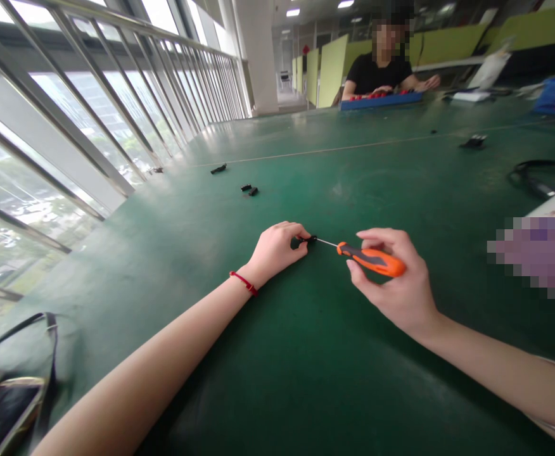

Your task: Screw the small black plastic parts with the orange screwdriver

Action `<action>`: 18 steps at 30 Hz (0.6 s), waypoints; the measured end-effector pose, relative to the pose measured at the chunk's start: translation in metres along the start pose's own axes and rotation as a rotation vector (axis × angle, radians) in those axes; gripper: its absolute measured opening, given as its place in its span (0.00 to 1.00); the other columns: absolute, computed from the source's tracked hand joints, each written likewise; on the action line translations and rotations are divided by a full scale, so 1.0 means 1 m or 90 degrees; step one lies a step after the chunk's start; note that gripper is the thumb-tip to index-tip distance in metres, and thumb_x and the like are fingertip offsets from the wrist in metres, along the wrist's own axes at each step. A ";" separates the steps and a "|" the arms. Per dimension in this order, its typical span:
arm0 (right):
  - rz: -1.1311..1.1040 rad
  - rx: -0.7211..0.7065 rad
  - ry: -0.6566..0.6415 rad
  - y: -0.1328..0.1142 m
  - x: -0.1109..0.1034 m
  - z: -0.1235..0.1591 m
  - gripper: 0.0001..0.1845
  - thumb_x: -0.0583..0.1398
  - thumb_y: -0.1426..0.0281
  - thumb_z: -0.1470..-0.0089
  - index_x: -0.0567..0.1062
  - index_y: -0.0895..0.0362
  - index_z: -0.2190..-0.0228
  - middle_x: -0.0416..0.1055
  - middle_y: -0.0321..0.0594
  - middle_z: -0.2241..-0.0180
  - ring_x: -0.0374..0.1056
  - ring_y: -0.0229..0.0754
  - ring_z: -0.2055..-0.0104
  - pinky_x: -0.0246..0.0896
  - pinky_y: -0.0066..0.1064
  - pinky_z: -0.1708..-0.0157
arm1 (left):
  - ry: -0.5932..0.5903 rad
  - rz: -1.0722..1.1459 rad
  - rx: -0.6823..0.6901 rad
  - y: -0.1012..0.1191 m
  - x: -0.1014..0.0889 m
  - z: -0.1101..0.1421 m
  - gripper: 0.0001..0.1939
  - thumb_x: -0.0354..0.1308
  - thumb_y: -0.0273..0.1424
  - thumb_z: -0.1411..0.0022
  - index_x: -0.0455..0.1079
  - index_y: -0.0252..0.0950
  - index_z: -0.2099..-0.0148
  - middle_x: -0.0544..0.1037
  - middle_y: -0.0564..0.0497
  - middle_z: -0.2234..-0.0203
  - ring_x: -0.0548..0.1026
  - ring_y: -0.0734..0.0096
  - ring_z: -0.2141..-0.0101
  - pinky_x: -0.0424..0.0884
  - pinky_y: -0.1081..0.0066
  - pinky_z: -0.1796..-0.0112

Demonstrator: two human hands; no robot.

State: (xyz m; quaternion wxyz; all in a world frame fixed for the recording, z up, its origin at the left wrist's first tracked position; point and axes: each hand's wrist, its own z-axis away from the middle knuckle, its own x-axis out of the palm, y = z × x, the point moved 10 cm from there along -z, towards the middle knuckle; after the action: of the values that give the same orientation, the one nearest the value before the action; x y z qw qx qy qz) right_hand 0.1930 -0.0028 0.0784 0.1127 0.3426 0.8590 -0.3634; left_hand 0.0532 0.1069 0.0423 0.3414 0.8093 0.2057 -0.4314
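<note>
Near the middle of the green table (277,354), my left hand (280,250) pinches a small black part (310,239) between thumb and fingers, low over the tabletop. Its exact kind is too small to make out. In my right hand (401,285) lies a screwdriver (375,261) with an orange and grey handle. The handle's end rests against the palm, while thumb and fingertips stand a little off its sides. The thin shaft points left, and its tip meets the black part. A red string bracelet is on my left wrist.
Beyond my hands lie small black pieces (249,189) and another black piece (218,168). A phone (6,411) and a strap lie at lower left. Metal railings (163,95) border the left. Across the table sits a person (379,73) behind a blue tray (382,100). A black cable (529,177) lies right.
</note>
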 end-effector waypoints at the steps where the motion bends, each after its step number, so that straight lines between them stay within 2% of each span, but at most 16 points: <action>1: -0.005 0.007 0.004 0.001 0.000 0.000 0.19 0.63 0.70 0.54 0.67 0.53 0.58 0.68 0.35 0.72 0.66 0.41 0.69 0.62 0.37 0.63 | 0.000 0.001 0.001 0.000 0.000 0.000 0.09 0.55 0.27 0.46 0.74 0.38 0.63 0.79 0.53 0.66 0.75 0.68 0.63 0.71 0.69 0.59; 4: -0.001 0.012 -0.029 0.002 0.005 0.001 0.16 0.62 0.69 0.53 0.68 0.53 0.60 0.66 0.32 0.77 0.65 0.40 0.72 0.62 0.39 0.62 | 0.002 0.000 0.003 0.000 0.000 0.000 0.09 0.55 0.27 0.46 0.74 0.37 0.63 0.79 0.53 0.66 0.75 0.68 0.63 0.71 0.69 0.59; 8: -0.001 0.018 -0.011 0.003 0.002 0.001 0.17 0.62 0.69 0.54 0.68 0.53 0.59 0.69 0.37 0.72 0.67 0.42 0.68 0.63 0.37 0.63 | -0.001 -0.004 0.001 0.001 0.001 0.000 0.09 0.55 0.27 0.46 0.74 0.38 0.63 0.79 0.53 0.66 0.75 0.68 0.63 0.70 0.69 0.60; 11: 0.014 0.011 -0.058 0.001 0.009 0.001 0.08 0.61 0.68 0.51 0.71 0.52 0.65 0.69 0.34 0.76 0.66 0.40 0.72 0.63 0.35 0.66 | 0.010 -0.033 -0.006 0.003 -0.002 0.001 0.08 0.55 0.28 0.46 0.73 0.38 0.63 0.79 0.54 0.67 0.74 0.69 0.64 0.69 0.69 0.61; 13: 0.009 0.016 -0.063 0.002 0.009 0.001 0.04 0.60 0.68 0.50 0.72 0.52 0.68 0.70 0.34 0.76 0.67 0.39 0.72 0.63 0.34 0.66 | 0.030 -0.081 -0.001 0.007 -0.006 0.001 0.06 0.55 0.29 0.45 0.73 0.38 0.65 0.78 0.53 0.70 0.73 0.68 0.65 0.68 0.69 0.62; 18: -0.047 0.065 -0.056 0.013 0.009 0.003 0.07 0.60 0.68 0.50 0.71 0.53 0.65 0.72 0.37 0.72 0.69 0.40 0.70 0.65 0.34 0.67 | 0.038 -0.127 0.021 0.017 -0.009 0.003 0.08 0.55 0.35 0.44 0.70 0.37 0.67 0.74 0.54 0.79 0.71 0.67 0.70 0.65 0.67 0.64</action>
State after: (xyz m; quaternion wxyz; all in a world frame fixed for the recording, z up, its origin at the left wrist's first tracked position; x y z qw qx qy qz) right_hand 0.1950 0.0060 0.0659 0.1190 0.2999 0.8455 -0.4256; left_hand 0.0570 0.0928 0.0553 0.2769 0.8031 0.2880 -0.4421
